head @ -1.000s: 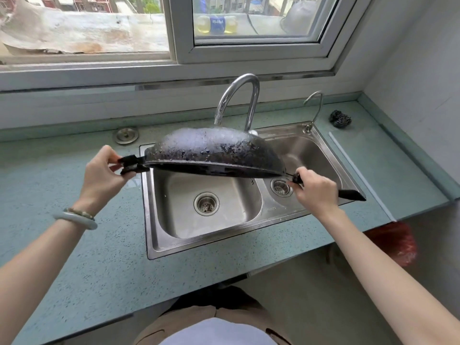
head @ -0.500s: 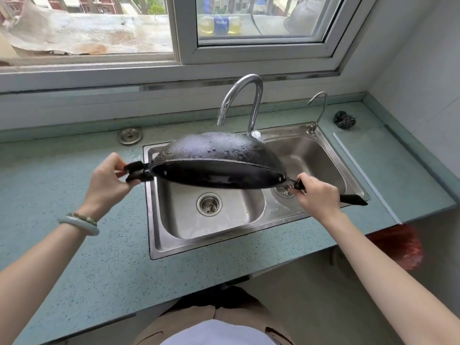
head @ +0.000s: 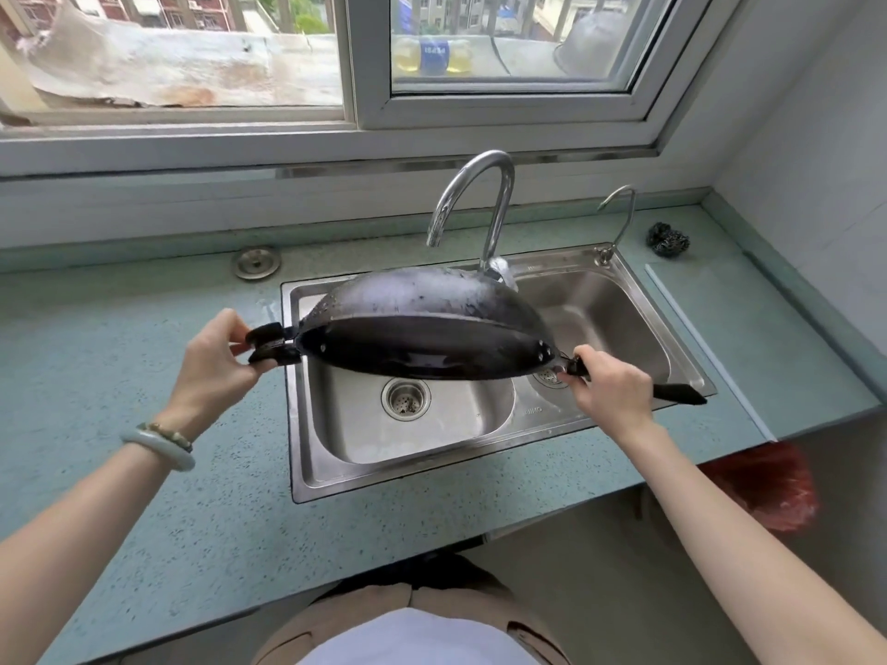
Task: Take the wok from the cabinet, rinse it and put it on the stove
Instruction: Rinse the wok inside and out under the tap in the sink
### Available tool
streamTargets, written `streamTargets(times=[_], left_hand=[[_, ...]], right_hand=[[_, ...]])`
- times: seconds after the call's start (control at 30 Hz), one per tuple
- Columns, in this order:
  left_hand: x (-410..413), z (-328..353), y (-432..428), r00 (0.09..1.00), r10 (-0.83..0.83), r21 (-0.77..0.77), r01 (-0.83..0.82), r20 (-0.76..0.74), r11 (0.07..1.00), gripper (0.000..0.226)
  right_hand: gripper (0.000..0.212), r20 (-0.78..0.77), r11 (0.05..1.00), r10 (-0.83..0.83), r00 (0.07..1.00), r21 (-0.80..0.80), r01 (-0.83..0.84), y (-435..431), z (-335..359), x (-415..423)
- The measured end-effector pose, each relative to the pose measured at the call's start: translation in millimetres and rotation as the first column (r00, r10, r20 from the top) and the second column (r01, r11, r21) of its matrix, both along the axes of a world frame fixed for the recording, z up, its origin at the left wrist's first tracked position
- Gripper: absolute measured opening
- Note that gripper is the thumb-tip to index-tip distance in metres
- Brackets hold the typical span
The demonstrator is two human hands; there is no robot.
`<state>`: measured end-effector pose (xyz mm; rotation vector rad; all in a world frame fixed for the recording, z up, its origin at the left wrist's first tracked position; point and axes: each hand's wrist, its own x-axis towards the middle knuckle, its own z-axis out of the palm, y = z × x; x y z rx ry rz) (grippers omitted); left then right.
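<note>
At the bottom centre of the frame the person's own torso shows, in a white top and tan trousers. Both bare forearms reach up from the lower corners; the left wrist carries a pale green jade-like bangle (head: 158,446) with a beaded bracelet just beside it.

The left hand (head: 211,371), left of centre, pinches the short black loop handle (head: 269,345) of the wok between thumb and fingers. The right hand (head: 609,388), right of centre, is closed around the long black stick handle (head: 677,393), whose end pokes out to the right past the fist.

Between the hands hangs the round black metal wok (head: 422,309), turned bottom-up and tilted so its dark inside faces down and toward the camera. Its domed underside looks wet. It is held in the air over the stainless steel double sink (head: 307,453), mostly above the left basin, clear of the speckled pale green countertop (head: 144,520).

Behind the wok rises the curved chrome tap (head: 480,189). A thinner hooked metal spout (head: 624,208) stands at the sink's far right corner, and a dark steel-wool scourer (head: 667,240) lies on the counter just beyond it. A round metal sink plug (head: 256,263) rests on the counter to the upper left of the sink. Across the top runs a white-framed window (head: 365,117).
</note>
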<state>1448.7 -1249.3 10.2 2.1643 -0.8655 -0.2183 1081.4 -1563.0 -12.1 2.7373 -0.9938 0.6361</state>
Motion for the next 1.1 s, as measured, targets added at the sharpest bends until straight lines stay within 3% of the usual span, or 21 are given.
streamTargets(times=[0.1, 0.27, 0.33, 0.43, 0.57, 0.83, 0.97, 1.1], left_hand=[[3.4, 2.1, -2.0, 0.999, 0.022, -0.001, -0.022, -0.030, 1.000, 0.039], [3.4, 42.9, -5.6, 0.998, 0.026, -0.260, -0.013, 0.048, 0.966, 0.045], [3.6, 46.1, -4.5, 0.998, 0.018, -0.298, 0.001, 0.058, 0.954, 0.051], [1.9, 19.4, 1.5, 0.996, -0.015, -0.153, 0.029, 0.091, 0.988, 0.041], [0.0, -12.0, 7.0, 1.000, -0.002, 0.048, 0.002, -0.007, 0.999, 0.039], [-1.4, 18.8, -0.2, 0.998, 0.054, -0.183, -0.049, 0.021, 0.982, 0.038], [-5.8, -3.9, 3.2, 1.000, 0.026, -0.048, -0.026, 0.010, 0.998, 0.037], [0.3, -13.5, 0.6, 0.995, 0.047, 0.067, -0.041, -0.084, 0.997, 0.038]], right_hand=[[0.046, -0.016, 0.999, -0.004, 1.000, -0.050, 0.004, -1.0, 9.4, 4.2], [0.038, 0.097, 0.994, 0.001, 0.995, -0.112, 0.010, -8.5, 39.3, 9.5], [0.036, 0.117, 0.993, -0.004, 0.993, -0.118, 0.018, -7.8, 39.0, 10.2], [0.038, 0.056, 0.996, -0.006, 0.998, -0.086, 0.011, -1.3, 17.9, 7.4], [0.032, -0.028, 1.000, -0.011, 1.000, 0.014, 0.012, 6.6, -2.0, 3.7], [0.040, 0.066, 0.999, 0.009, 0.998, -0.038, -0.007, -5.9, 22.3, 2.7], [0.038, 0.017, 0.999, 0.000, 1.000, 0.045, -0.001, 1.2, 6.1, -0.5], [0.039, -0.126, 0.979, -0.045, 0.991, 0.190, 0.069, 16.4, -3.0, 2.9]])
